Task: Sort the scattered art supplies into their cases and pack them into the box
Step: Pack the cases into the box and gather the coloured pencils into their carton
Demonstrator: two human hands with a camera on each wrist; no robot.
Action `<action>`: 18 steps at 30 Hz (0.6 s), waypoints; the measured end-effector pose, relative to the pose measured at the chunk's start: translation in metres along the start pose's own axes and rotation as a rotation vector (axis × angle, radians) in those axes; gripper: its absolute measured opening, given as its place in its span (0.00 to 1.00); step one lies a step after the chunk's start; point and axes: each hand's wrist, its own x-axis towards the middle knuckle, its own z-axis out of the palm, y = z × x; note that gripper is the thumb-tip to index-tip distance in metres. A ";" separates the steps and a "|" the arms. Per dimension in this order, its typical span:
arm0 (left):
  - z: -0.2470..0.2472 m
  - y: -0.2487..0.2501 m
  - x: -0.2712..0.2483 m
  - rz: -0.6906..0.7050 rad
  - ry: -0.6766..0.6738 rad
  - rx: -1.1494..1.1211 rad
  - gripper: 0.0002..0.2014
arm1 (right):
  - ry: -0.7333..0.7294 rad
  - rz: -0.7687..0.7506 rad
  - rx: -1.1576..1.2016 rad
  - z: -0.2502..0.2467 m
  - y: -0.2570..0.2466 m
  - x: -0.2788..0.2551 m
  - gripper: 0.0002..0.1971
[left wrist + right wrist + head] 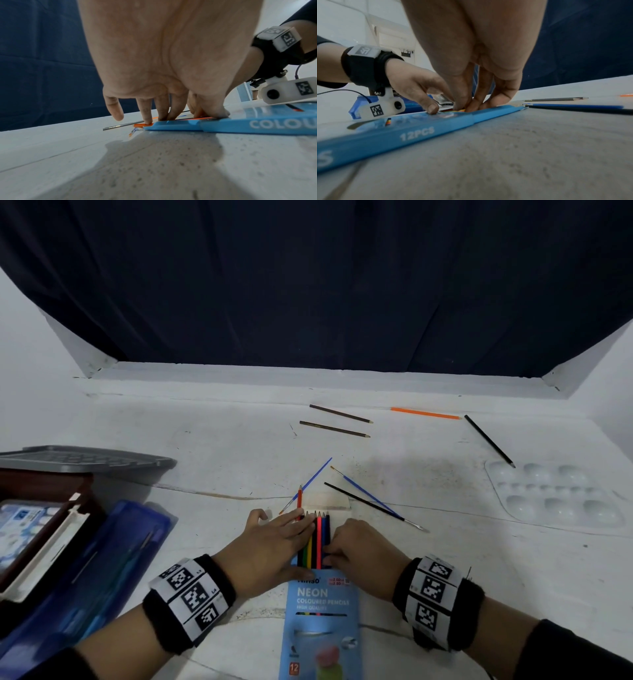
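Near the worktop's front edge, the pencil case (320, 621) lies with its long axis running front to back (mouth facing away). Coloured pencils (317, 539) jut from it between both hands. The left hand (274, 546) presses flat, fingers straight; the right hand (363, 549) curls, pinching the pencils' right side.

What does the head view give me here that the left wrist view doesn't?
Only the head view shows the paint palette, the orange pencil, two brown pencils, and the blue case at left. Only the left wrist view shows the left hand's fingertips pressing down at the pencil box's open end. Both show the blue coloured-pencil box and the left hand.
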 end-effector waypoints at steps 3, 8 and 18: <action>0.001 -0.002 0.001 -0.008 -0.060 -0.033 0.44 | -0.005 -0.045 -0.028 -0.002 0.003 -0.005 0.12; -0.008 -0.001 0.003 0.008 -0.059 -0.028 0.47 | -0.094 -0.112 0.006 -0.001 0.004 -0.004 0.12; -0.060 -0.015 0.042 -0.016 -0.304 -0.285 0.24 | 0.303 -0.043 0.271 -0.029 0.038 -0.027 0.09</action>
